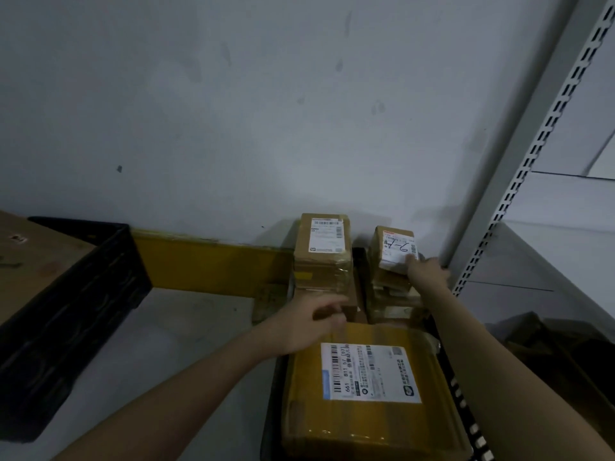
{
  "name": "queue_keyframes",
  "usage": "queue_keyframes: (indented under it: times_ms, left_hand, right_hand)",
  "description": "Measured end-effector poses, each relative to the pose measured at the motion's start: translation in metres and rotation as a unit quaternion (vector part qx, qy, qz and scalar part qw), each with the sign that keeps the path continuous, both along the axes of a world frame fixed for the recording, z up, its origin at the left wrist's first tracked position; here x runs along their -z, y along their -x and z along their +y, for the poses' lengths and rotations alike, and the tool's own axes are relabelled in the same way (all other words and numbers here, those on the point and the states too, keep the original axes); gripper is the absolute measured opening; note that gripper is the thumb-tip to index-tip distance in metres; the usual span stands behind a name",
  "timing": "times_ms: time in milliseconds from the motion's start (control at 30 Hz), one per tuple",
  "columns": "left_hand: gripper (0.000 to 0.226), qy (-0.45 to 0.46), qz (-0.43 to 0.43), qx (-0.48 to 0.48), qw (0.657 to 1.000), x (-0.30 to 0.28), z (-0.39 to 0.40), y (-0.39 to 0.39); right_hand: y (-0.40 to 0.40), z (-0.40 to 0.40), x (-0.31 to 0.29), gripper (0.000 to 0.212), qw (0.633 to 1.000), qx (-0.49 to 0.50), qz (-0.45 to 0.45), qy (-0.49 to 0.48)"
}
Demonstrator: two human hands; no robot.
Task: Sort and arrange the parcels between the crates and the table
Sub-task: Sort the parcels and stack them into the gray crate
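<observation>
A black crate (462,404) at the lower right holds several cardboard parcels. A large yellow-brown parcel (366,424) with a white label lies at its front. Behind it a tall stack is topped by a labelled box (324,241). To the right, a small parcel (397,249) marked by hand sits on a lower stack. My right hand (429,272) grips this small parcel at its right front corner. Hovering over the far edge of the large parcel, my left hand (306,322) has its fingers apart and holds nothing.
A second black crate (83,294) stands at the left with a big cardboard box (30,257) in it. A grey wall with a yellow strip (206,261) runs behind. Grey metal shelving (532,194) rises at the right. Grey floor lies between the crates.
</observation>
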State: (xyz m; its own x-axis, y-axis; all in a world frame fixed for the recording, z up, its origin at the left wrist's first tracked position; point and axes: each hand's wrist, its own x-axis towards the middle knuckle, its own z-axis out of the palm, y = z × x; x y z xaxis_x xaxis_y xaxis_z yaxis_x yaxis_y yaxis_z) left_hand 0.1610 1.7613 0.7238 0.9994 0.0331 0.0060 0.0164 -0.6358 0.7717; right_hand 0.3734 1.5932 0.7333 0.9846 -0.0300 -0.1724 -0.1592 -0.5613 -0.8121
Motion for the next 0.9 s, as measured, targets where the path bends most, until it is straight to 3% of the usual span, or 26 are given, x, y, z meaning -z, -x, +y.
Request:
queue_keyframes:
  times_ms: [67,167,300,400,500,667,733,833,900]
  left_hand:
    - [0.039,0.026,-0.033,-0.054,0.998,-0.01,0.023,-0.004]
    - [0.033,0.027,-0.064,-0.134,0.989,-0.017,0.069,-0.012]
    - [0.035,-0.019,-0.039,-0.176,0.983,0.0,0.133,-0.02]
    - [0.04,-0.075,0.015,-0.189,0.979,0.031,0.175,-0.019]
    - [0.057,-0.098,0.085,-0.21,0.969,0.062,0.209,-0.011]
    - [0.083,-0.107,0.148,-0.23,0.956,0.113,0.259,0.007]
    - [0.081,-0.115,0.168,-0.23,0.952,0.129,0.273,0.011]
    - [0.061,-0.151,0.205,-0.213,0.943,0.158,0.286,0.015]
    - [0.053,-0.164,0.231,-0.196,0.939,0.182,0.292,0.019]
  right_hand:
    - [0.005,0.007,-0.013,0.05,0.992,0.051,-0.098,0.067]
    - [0.02,0.041,-0.04,0.033,0.971,0.012,-0.239,-0.009]
    - [0.054,0.116,-0.067,0.028,0.952,-0.106,-0.28,-0.063]
    - [0.078,0.181,-0.061,0.029,0.941,-0.194,-0.267,-0.07]
    - [0.09,0.241,-0.03,0.029,0.937,-0.256,-0.238,-0.013]
    - [0.091,0.307,0.064,0.049,0.926,-0.351,-0.008,0.136]
    - [0.084,0.318,0.11,0.044,0.922,-0.337,0.088,0.168]
    - [0.078,0.326,0.16,0.023,0.913,-0.314,0.119,0.233]
    - [0.079,0.325,0.175,0.044,0.921,-0.271,0.113,0.256]
